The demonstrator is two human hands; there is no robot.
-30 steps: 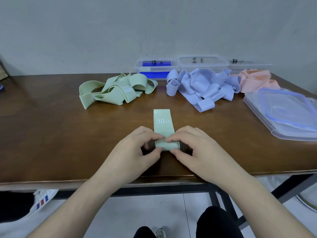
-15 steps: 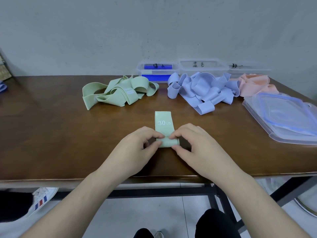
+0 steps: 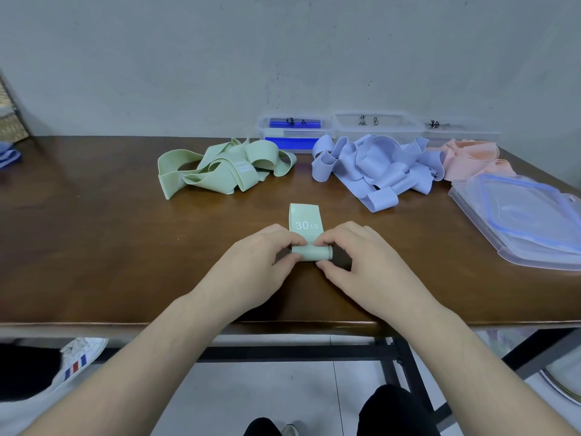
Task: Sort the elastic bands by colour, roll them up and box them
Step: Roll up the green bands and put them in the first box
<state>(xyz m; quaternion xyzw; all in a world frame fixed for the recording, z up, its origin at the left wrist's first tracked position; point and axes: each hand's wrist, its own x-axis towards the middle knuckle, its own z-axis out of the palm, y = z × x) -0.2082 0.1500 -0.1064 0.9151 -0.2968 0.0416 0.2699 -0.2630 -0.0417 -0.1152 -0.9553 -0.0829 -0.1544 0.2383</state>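
Green elastic, a single flat band (image 3: pixel 304 221) printed "30 LB", lay on the brown wooden table (image 3: pixel 94 247) at the centre of the frame, its near end wound into a small roll. Both hands gripped that roll: the left hand (image 3: pixel 251 265) pinched its left end between thumb and curled fingers, and the right hand (image 3: pixel 361 262) pinched its right end the same way, fingertips resting on top.

Farther back, left of centre, sat a loose pile of green bands (image 3: pixel 226 171). To its right lay a heap of lilac-blue bands (image 3: pixel 374 168), and beyond that, toward the right edge, a pile of pink bands (image 3: pixel 468 158). Clear lids with blue seals (image 3: pixel 522 212) were stacked at the right of the frame.

Against the wall at the table's far edge stood three clear plastic boxes (image 3: pixel 374 124) in a row, each with handwritten marks; the leftmost showed blue inside.
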